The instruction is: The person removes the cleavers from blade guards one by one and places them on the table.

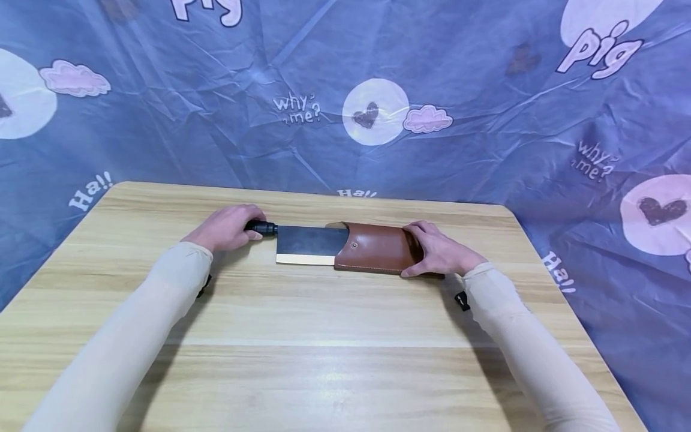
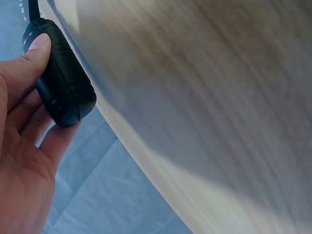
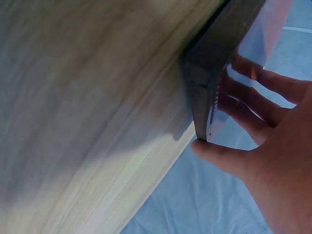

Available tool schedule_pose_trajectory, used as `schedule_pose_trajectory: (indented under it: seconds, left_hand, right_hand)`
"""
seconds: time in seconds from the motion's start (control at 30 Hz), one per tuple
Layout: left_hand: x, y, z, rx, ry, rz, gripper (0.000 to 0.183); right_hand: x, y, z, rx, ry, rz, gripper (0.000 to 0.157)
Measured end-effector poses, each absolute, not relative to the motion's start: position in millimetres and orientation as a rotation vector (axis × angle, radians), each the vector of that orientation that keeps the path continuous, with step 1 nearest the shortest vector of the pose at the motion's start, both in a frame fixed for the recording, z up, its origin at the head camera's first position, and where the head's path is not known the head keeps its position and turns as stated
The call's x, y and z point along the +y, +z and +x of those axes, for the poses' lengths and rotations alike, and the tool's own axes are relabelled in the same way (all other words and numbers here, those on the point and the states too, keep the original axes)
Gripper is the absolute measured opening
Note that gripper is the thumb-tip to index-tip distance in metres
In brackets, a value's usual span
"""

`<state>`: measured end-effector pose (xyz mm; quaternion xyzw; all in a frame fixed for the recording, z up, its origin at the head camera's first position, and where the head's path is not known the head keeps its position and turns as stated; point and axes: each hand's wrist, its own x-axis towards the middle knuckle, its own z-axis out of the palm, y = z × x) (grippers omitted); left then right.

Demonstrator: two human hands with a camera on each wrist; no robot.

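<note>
My left hand (image 1: 231,228) grips the black handle (image 2: 63,78) of a cleaver, thumb on one side and fingers on the other. The wide dark blade (image 1: 305,241), with a bright lower edge, points right. Its far part is hidden inside a brown leather knife sheath (image 1: 375,247) with a metal snap and a stitched lower edge. At the sheath's right end, my right hand (image 1: 439,251) holds it across its width, thumb at the near edge and fingers on the far side. In the right wrist view, the thumb of that hand touches the corner of the sheath (image 3: 204,83).
The cleaver and sheath are toward the back of a light wooden table (image 1: 324,372). A blue printed cloth (image 1: 227,120) hangs behind and to the right of the table. Dark straps (image 1: 462,300) show at the wrists below the pale sleeves.
</note>
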<state>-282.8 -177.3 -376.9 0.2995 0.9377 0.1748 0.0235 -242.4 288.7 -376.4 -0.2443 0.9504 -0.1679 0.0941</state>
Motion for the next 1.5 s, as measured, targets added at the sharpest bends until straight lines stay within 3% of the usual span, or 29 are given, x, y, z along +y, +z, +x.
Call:
schedule_pose_trajectory:
  seconds: [1.5]
  left_hand:
    - [-185,-378,-280,2.928,0.552,0.882,0.030]
  right_hand:
    - [296,-374,-235,2.821,-0.475,-0.634,0.113]
